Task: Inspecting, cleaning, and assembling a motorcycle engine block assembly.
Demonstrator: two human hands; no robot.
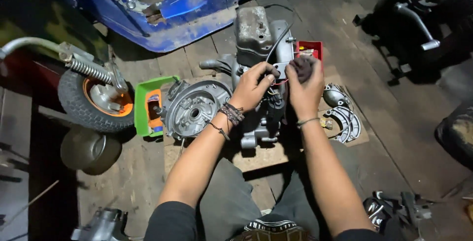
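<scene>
Engine [231,103] wiring, obscured beneath both hands

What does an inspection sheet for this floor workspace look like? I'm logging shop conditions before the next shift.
Surface: worn wooden floor, dusty, dimly lit.
Job's things: grey engine block lying on the boards, round side casing facing up.
Clutter: green tray, red tray, brake shoes, metal cover, dark bowl.
Grips: left hand pinches wires at the engine; right hand holds a dark rag.
Cables: black cable arcs over the engine; thin red and yellow wires between the hands.
Surroundings: small wheel with spring, blue body panel, dark machinery at right.
</scene>
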